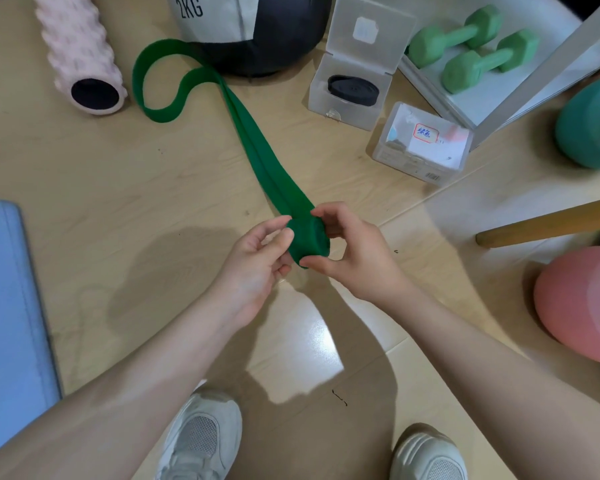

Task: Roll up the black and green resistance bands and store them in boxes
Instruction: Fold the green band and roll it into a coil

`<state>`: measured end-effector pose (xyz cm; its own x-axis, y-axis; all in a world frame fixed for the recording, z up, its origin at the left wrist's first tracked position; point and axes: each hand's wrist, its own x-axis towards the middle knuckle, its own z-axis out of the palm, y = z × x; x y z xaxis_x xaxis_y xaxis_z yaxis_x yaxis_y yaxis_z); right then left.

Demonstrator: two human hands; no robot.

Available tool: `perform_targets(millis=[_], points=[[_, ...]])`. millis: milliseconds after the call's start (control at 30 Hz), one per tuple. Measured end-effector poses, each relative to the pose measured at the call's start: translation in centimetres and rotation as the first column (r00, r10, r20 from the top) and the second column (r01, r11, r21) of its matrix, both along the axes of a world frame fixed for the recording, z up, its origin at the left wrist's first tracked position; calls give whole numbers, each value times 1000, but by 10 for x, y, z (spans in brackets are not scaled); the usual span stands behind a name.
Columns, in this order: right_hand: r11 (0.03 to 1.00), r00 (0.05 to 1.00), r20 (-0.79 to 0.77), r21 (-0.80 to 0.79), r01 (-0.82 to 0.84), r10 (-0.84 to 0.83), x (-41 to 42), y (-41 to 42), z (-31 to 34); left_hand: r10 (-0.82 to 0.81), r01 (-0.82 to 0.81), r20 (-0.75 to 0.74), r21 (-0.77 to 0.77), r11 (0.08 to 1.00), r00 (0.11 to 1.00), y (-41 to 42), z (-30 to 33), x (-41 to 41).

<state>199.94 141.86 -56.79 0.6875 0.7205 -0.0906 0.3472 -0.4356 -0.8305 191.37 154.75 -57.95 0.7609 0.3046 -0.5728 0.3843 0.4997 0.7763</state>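
Observation:
The green resistance band [257, 143] stretches across the wooden floor from a loop at the far left to a tight roll between my hands. My left hand [260, 261] pinches the roll's left end. My right hand [347, 247] grips its right side with thumb below and fingers above. The black band [353, 90] lies rolled inside an open clear box [343, 109] at the back. A second clear box [421, 143] with a white label lies shut to its right.
A pink foam roller [80, 53] lies at the back left beside a 2KG ball [250, 32]. Green dumbbells [475, 46] sit on a white shelf. Teal [593, 123] and pink [582, 303] balls are on the right, a blue mat [11, 306] on the left.

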Motion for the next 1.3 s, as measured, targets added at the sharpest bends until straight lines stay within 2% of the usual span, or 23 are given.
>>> perform_targets(millis=[133,267,333,400,500,567,667,800,967,1033,1133,1200,1300], points=[[997,981,191,-74,37,-23,-5,10,1,1,8,-66,140,990,998,-4,11,1],[996,965,261,-71,49,-29,-13,22,-10,83,-36,-98,404,914,992,-18,14,-2],[996,953,300,-55,69,-50,-16,26,-16,152,-85,-114,447,890,982,-15,12,-2],[995,943,322,-22,94,-82,-18,29,-21,174,-115,-107,419,901,979,-8,11,-3],[996,964,251,25,82,-86,-21,32,-26,158,-123,-74,350,929,985,0,10,-6],[998,985,164,46,41,-48,-23,30,-30,157,-125,-78,318,940,984,4,7,-10],[998,995,70,-22,-62,64,-23,23,-39,210,-177,-93,281,943,973,15,2,-14],[980,972,191,-167,-104,136,-24,24,-54,216,-196,-122,163,967,969,26,-3,-16],[975,917,355,-185,-121,181,-15,28,-55,215,-193,-127,165,967,968,33,-4,-16],[961,868,430,-225,-163,248,-17,18,-46,170,-146,-145,161,976,975,36,-3,-17],[956,795,543,-253,-151,270,-25,-16,-28,-55,69,-200,63,996,978,30,1,-19],[969,810,550,-228,-91,205,-26,-39,-21,-251,261,-214,19,965,944,17,2,-18],[973,856,493,-226,-48,157,-20,-54,-25,-422,448,-212,96,889,882,1,2,-12]])
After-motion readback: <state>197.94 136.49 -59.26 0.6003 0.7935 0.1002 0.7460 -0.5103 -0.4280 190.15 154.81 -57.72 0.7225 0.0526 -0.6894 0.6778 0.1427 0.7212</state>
